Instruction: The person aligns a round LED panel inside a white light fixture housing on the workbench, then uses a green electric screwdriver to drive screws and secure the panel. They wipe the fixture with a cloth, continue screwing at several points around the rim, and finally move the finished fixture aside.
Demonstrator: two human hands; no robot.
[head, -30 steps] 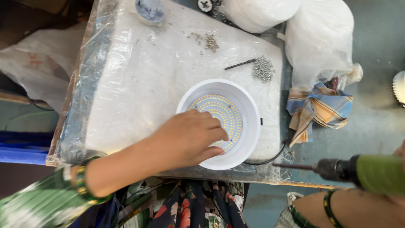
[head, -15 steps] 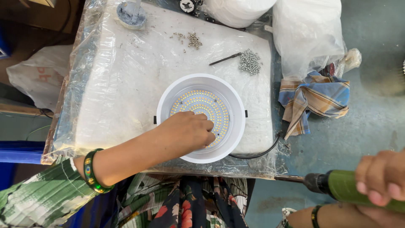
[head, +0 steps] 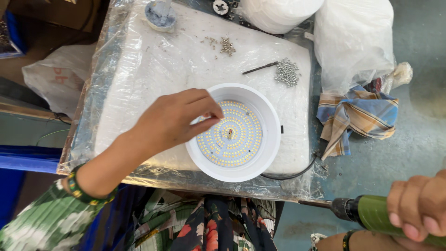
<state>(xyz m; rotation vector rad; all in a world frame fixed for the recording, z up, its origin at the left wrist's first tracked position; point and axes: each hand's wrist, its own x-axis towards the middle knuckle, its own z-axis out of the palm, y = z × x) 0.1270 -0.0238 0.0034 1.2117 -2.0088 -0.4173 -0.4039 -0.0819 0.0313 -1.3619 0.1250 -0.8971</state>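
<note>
Round white light fitting (head: 233, 132) lies face up on a plastic-wrapped white pad (head: 153, 69), near the pad's front right corner. Deep white rim, flat disc inside studded with small yellowish dots in concentric rings. A small screw (head: 229, 134) stands at the disc's centre. A thin black wire (head: 297, 173) curls out from under the rim at the lower right.

Left hand (head: 174, 118) hovers over the fitting's left edge, fingers curled, thumb and forefinger pinched together just above the disc; whether anything sits between them I cannot tell. Beaded wristband, green patterned sleeve.

Right hand (head: 418, 207) is down at the lower right, off the pad, fingers wrapped round a green power screwdriver (head: 367, 211). Its bit points left, well apart from the fitting.

On the pad beyond the fitting: a heap of small silver screws (head: 287, 72), a dark loose bit (head: 260, 68) just beside it, a smaller scatter of screws (head: 226, 45), and a small grey pot (head: 160, 15) at the far edge. A checked cloth (head: 357, 116) lies to the right, under a bulging clear plastic bag (head: 353, 42).
</note>
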